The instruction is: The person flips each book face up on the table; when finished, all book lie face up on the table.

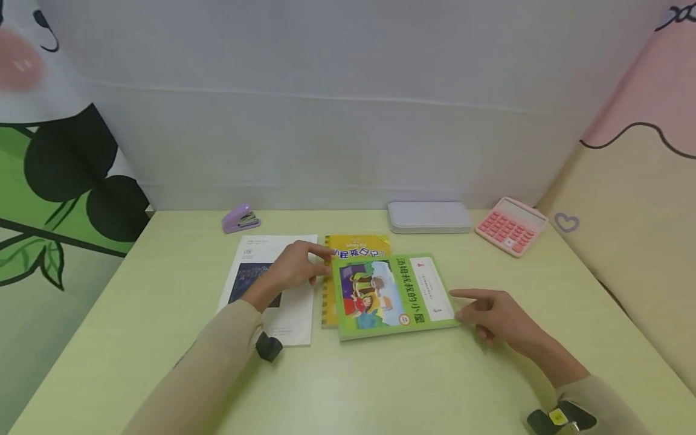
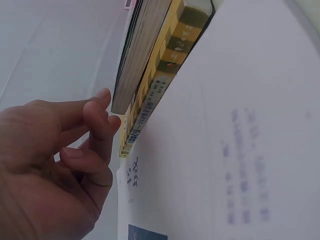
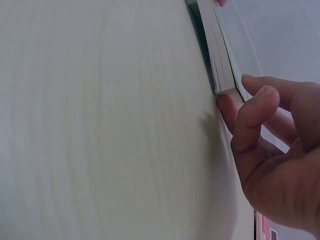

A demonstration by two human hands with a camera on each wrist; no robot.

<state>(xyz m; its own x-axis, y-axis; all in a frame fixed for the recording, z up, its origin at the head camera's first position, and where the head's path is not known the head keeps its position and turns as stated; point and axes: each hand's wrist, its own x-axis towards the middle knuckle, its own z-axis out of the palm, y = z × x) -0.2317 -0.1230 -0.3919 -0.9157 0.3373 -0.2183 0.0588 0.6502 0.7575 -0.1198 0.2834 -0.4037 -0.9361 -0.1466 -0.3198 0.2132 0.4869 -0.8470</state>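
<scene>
A green picture-covered book lies slightly askew over a yellow spiral-patterned book. My left hand has its fingertips at the upper-left edges of the two books. In the left wrist view, the left hand has its index fingertip by the green book's corner, the other fingers loosely bent. My right hand reaches to the right edge of the green book. Seen from the right wrist, the right hand's fingertips are at that book's lower corner, above the table. Under my left arm lies a white booklet.
Toward the back of the light green table are a purple stapler, a pale grey-lilac case and a pink calculator. A white cloth backdrop rises behind the table, with decorated panels on both sides.
</scene>
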